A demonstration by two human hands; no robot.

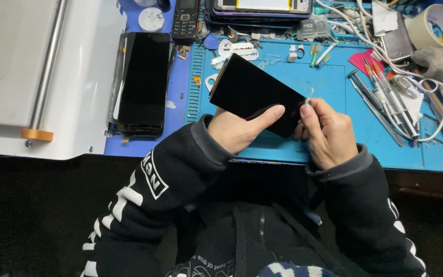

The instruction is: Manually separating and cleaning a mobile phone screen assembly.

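My left hand point(241, 128) grips the near end of a black phone screen panel point(252, 91), thumb lying across its glass. The panel is tilted up over the blue work mat point(329, 87). My right hand point(326, 131) is at the panel's near right corner, its fingers pinching a small thin white strip point(309, 95) that sticks up from that corner. Both sleeves are black with grey cuffs.
A second dark phone point(144, 82) lies flat on the left, beside a white machine point(32, 66). An old keypad phone point(186, 19) and a phone frame point(260, 7) lie at the back. Screwdrivers and tweezers point(380, 97), a tape roll point(439, 25) and white cables crowd the right.
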